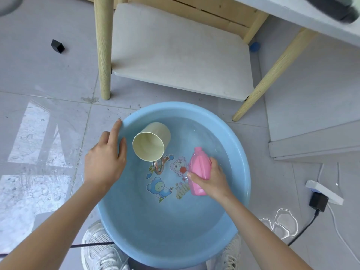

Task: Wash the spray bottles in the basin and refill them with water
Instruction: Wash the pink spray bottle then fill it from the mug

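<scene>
Your right hand (pixel 213 181) grips the pink spray bottle (pixel 200 170) at about 3 o'clock in the blue basin (pixel 242 152). The bottle lies tilted in shallow water, neck pointing to 12 o'clock, your fingers curled across its lower body. A cream cup (pixel 151 142) lies on its side at 11 o'clock in the basin. The basin sits on a grey tiled floor (pixel 48 78), with a wooden-legged stool (pixel 175 51) at 12 o'clock and a power strip (pixel 324 191) at 3 o'clock. Your left hand (pixel 106 158) rests on the rim at 9 o'clock, fingers straight, holding nothing.
</scene>
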